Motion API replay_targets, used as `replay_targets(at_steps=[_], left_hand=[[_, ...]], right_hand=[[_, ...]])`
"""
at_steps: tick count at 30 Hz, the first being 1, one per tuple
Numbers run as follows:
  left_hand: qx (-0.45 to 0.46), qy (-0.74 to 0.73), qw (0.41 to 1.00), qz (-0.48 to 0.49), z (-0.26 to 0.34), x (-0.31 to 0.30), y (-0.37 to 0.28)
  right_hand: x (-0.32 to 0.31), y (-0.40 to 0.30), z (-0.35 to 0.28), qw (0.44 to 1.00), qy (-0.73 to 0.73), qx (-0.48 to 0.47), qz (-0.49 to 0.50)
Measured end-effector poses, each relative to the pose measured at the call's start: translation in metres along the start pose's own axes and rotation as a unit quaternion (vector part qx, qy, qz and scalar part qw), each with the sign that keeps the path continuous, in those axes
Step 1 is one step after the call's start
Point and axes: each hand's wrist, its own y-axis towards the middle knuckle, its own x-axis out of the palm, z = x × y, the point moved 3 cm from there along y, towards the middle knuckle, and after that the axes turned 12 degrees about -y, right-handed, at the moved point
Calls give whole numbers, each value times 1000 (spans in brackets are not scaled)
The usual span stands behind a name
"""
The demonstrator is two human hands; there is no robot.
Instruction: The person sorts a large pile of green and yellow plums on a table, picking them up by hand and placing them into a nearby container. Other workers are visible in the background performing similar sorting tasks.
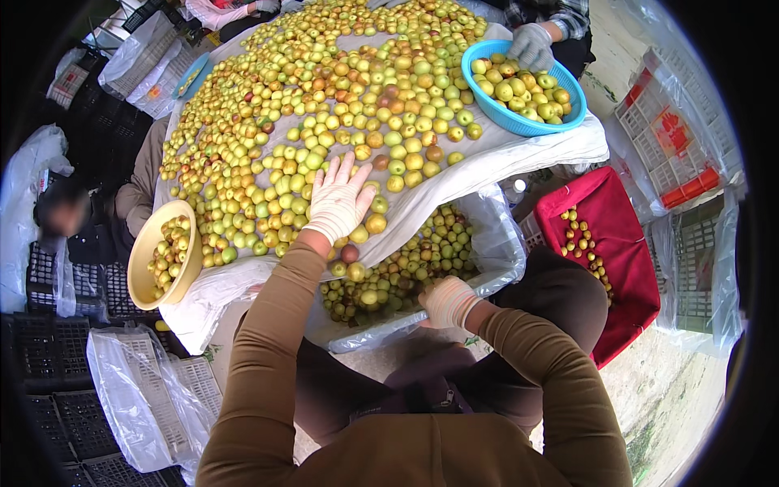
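My left hand (341,198), in a pale striped glove, lies palm down with its fingers apart on yellow-green jujubes (292,182). They are spread over a cloth-covered table (487,167), and some show red-brown patches. Below the table's near edge is a plastic-lined crate (508,255) holding many more jujubes (426,249). At that crate's near right side is my right hand (449,301), gloved the same way with curled fingers. Its palm and fingertips are hidden, so whether it grips anything does not show. A few jujubes (349,262) sit at the cloth's edge beside my left wrist.
A co-worker's gloved hand (531,47) rests in a blue basket (523,125) of jujubes. A yellow basin (195,262) stands at the table's left corner. Beside my right knee is a red-cloth-lined crate (630,292). Black crates (48,353) line the left; another person sits there.
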Motion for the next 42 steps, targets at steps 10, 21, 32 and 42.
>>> replay_targets(at_steps=[10,21,32,42], left_hand=[[-49,-126,965,225,-80,-52,-76],[-306,50,945,106,-93,-17,-49],[-237,-24,968,79,-29,-7,-20],[-136,-134,940,283,-117,-57,-79]], right_hand=[[-1,-1,0,1000,-12,5,6],[1,-1,-2,1000,-12,11,23],[1,3,-3,999,-39,8,7],[5,3,-5,998,-49,5,27]])
